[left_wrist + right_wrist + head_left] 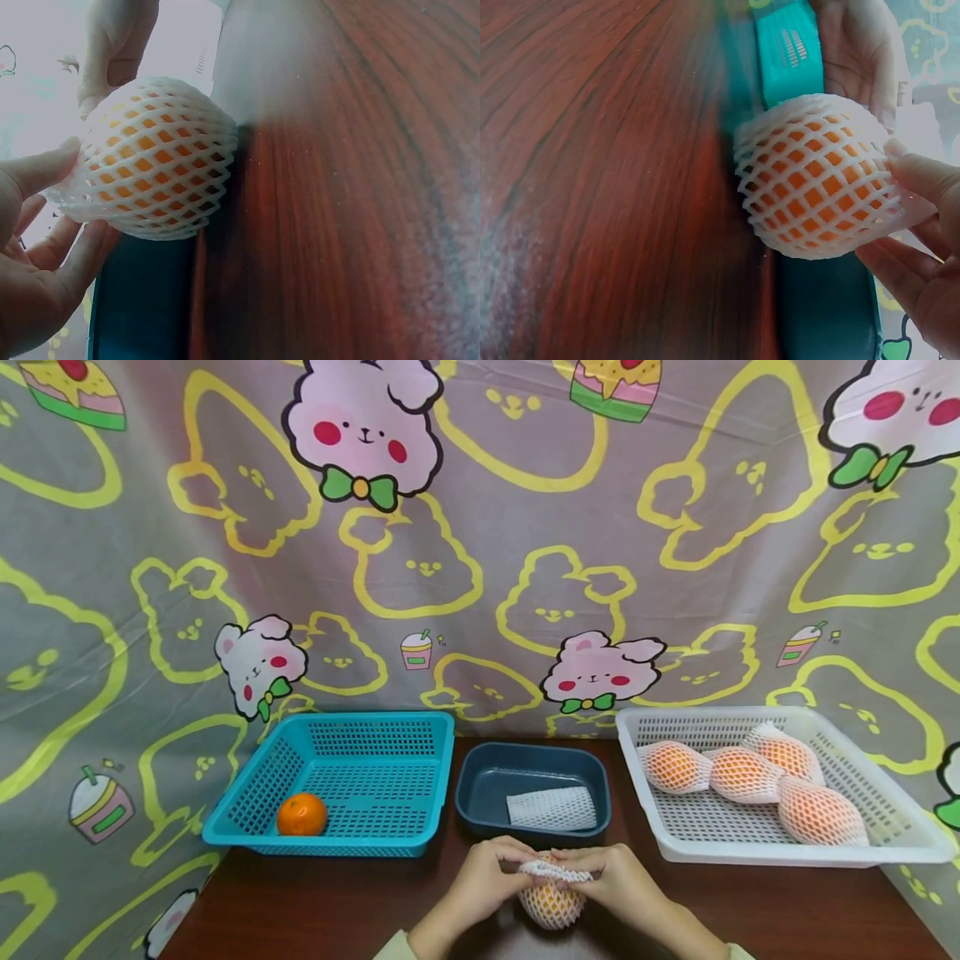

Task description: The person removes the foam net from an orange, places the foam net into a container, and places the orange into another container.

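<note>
Two opposed hands (483, 881) (624, 887) on netting (552, 910)

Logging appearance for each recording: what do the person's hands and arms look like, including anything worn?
No gloves or rings show on the left hand or right hand. Pale yellow-green sleeves just enter the head view's bottom edge.
</note>
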Motion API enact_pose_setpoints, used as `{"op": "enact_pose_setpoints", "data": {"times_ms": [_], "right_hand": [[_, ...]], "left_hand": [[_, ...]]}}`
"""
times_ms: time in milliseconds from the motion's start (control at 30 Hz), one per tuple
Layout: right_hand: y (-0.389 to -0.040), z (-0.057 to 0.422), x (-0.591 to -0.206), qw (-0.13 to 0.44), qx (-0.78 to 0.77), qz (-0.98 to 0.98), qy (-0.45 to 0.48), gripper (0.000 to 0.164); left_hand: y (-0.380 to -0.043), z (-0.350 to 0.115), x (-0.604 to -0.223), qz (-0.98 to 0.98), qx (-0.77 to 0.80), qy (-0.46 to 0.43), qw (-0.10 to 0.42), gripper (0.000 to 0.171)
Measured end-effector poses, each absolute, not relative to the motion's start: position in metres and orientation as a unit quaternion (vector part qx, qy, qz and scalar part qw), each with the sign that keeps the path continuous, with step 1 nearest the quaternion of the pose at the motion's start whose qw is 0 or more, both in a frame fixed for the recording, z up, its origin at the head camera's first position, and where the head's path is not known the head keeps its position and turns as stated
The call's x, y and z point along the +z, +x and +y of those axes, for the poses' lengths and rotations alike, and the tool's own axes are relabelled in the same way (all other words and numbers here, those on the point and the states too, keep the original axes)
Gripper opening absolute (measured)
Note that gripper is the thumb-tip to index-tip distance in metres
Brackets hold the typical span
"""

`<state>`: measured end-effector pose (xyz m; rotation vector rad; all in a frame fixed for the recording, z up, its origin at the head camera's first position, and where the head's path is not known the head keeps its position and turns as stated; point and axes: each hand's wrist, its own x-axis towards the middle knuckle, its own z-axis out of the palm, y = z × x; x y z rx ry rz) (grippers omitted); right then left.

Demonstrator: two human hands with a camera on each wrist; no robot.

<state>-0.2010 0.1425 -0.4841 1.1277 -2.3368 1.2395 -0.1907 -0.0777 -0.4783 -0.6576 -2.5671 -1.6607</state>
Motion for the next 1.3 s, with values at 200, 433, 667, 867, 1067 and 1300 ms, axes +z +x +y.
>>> {"op": "enact_pose_setpoints", "data": {"times_ms": [200, 433, 667, 867, 1067, 1300], "right_hand": [[-0.199, 0.139, -0.484, 0.151, 0.448, -0.789, 0.392, 0.021], [-0.2, 0.141, -0.482, 0.141, 0.43, -0.804, 0.385, 0.025], [-0.2, 0.147, -0.481, 0.011, 0.383, -0.849, 0.365, 0.065], [-0.199, 0.15, -0.482, 0.003, 0.396, -0.835, 0.381, 0.06], [-0.199, 0.153, -0.482, 0.021, 0.412, -0.823, 0.392, 0.048], [-0.198, 0.152, -0.481, 0.038, 0.428, -0.812, 0.394, 0.04]], "left_hand": [[-0.19, -0.077, -0.479, -0.807, -0.553, -0.206, 0.004, 0.012], [-0.193, -0.078, -0.481, -0.816, -0.533, -0.223, -0.036, 0.038], [-0.193, -0.079, -0.482, -0.818, -0.53, -0.208, -0.081, 0.041], [-0.19, -0.079, -0.482, -0.819, -0.532, -0.202, -0.07, 0.036], [-0.189, -0.077, -0.481, -0.827, -0.523, -0.199, -0.055, 0.031], [-0.188, -0.074, -0.481, -0.813, -0.539, -0.219, -0.023, 0.025]]}}
